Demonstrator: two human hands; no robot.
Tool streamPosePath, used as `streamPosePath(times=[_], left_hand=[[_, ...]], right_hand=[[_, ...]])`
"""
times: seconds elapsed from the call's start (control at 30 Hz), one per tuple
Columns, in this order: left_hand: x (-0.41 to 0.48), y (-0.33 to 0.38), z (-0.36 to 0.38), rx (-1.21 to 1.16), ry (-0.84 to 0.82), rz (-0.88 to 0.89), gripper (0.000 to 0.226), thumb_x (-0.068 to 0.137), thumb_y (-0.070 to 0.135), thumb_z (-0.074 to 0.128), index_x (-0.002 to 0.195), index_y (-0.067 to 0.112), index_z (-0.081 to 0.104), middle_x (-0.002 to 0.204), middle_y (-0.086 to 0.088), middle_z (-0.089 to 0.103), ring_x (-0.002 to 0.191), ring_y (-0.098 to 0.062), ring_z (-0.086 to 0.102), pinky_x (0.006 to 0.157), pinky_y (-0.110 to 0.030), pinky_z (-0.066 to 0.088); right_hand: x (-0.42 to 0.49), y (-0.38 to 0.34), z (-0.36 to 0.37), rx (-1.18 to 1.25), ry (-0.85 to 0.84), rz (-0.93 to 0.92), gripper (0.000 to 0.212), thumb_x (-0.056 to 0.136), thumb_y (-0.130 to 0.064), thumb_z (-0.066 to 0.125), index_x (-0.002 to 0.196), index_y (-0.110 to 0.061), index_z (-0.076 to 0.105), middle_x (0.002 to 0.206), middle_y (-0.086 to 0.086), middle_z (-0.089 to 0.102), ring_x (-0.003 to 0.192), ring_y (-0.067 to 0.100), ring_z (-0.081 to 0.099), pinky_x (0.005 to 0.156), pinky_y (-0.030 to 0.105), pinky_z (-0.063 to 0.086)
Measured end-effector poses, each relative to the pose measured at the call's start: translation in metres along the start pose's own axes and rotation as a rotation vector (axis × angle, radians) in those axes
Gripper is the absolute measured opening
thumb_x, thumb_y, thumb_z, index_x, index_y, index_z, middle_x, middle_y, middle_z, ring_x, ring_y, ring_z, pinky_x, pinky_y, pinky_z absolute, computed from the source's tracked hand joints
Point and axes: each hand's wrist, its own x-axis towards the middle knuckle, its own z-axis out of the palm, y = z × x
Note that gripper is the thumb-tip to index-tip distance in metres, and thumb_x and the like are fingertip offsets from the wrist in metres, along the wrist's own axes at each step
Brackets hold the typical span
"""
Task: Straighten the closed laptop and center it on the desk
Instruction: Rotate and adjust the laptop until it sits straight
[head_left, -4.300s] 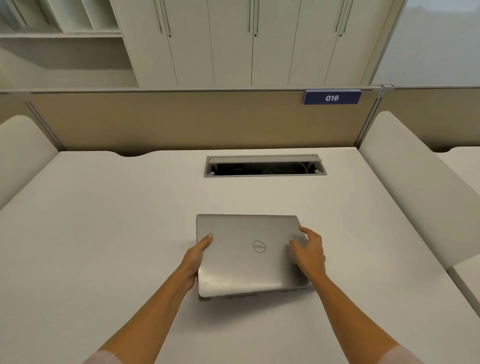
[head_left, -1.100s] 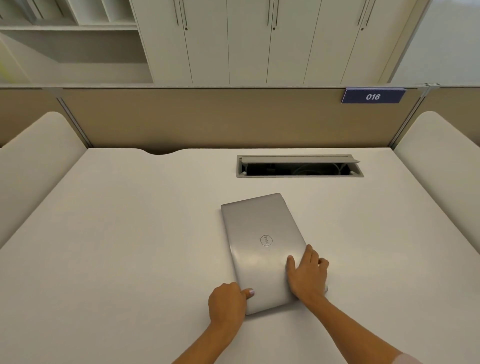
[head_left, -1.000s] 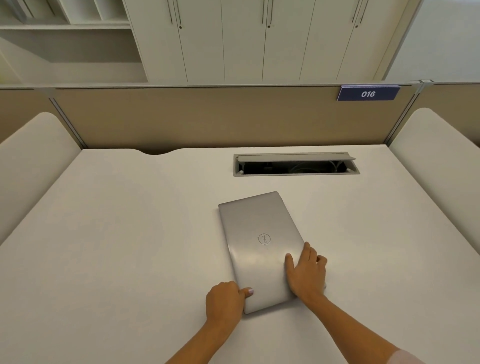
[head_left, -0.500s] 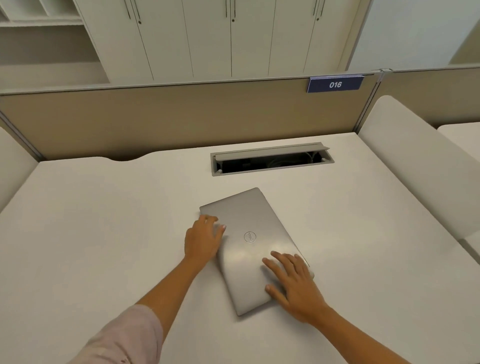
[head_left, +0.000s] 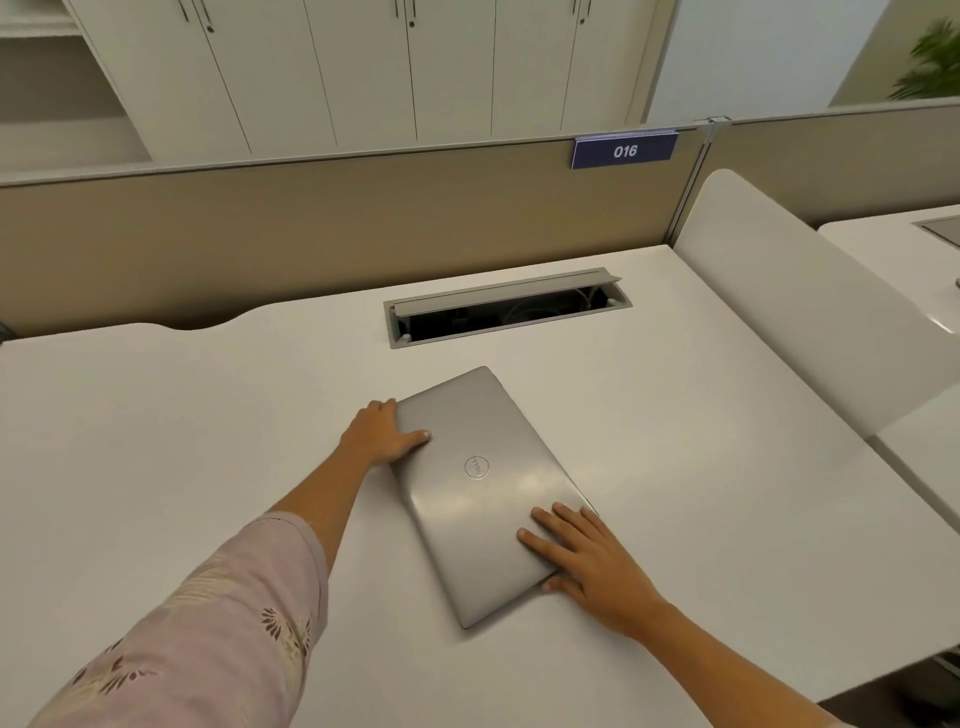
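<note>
The closed silver laptop (head_left: 488, 493) lies flat on the white desk (head_left: 182, 415), a bit right of the middle. It is crooked. Its long way runs from far-left to near-right, so one short end points up toward the cable box (head_left: 506, 309) and the other short end points back toward the person. The round logo on the lid is turned sideways.

The left hand (head_left: 382, 434) rests at the far-left corner of the laptop. Its thumb lies on top of the lid and the other fingers curl around the left edge, so it grips that corner lightly. The right hand (head_left: 584, 558) lies flat on the near-right part of the lid. Its fingers (head_left: 545, 522) are spread wide and pressed on the lid, and its thumb hooks under the near short edge. The left arm has a pink sleeve (head_left: 218, 623) with little flowers on it.

The far corner of the laptop is near the cable box but does not touch it. There is lots of bare desk on the left side and also on the right, up to the white side panel (head_left: 810, 312). There is bare desk in front of the laptop too. A tan wall panel (head_left: 311, 218) stands behind the desk with a blue sign (head_left: 625, 151) that says 016.
</note>
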Motion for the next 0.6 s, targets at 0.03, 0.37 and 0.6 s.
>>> streamPosePath(times=[0.03, 0.37, 0.6], left_hand=[[-0.001, -0.002, -0.001, 0.019, -0.006, 0.001, 0.087, 0.076, 0.068, 0.061, 0.139, 0.012, 0.04, 0.141, -0.015, 0.042, 0.132, -0.033, 0.038, 0.105, -0.045, 0.039], [-0.037, -0.027, 0.004, -0.095, 0.048, -0.116, 0.085, 0.078, 0.069, 0.058, 0.134, 0.007, 0.043, 0.132, -0.017, 0.043, 0.129, -0.035, 0.033, 0.105, -0.046, 0.035], [-0.064, -0.044, 0.013, -0.087, 0.036, -0.143, 0.081, 0.085, 0.065, 0.052, 0.139, 0.009, 0.035, 0.135, -0.017, 0.038, 0.129, -0.036, 0.03, 0.105, -0.047, 0.034]], right_hand=[[0.0, -0.001, -0.001, -0.033, 0.012, -0.015, 0.056, 0.095, -0.052, 0.042, 0.148, -0.036, 0.036, 0.156, -0.004, 0.036, 0.143, 0.025, 0.035, 0.119, 0.047, 0.023], [0.011, 0.027, -0.015, -0.164, 0.073, -0.1, 0.059, 0.083, -0.03, 0.075, 0.138, -0.033, 0.053, 0.143, -0.002, 0.054, 0.129, 0.028, 0.054, 0.103, 0.05, 0.043], [0.029, 0.06, -0.033, 0.089, 0.023, 0.114, 0.066, 0.084, -0.031, 0.074, 0.143, -0.035, 0.045, 0.157, 0.0, 0.033, 0.144, 0.024, 0.032, 0.116, 0.037, 0.022]])
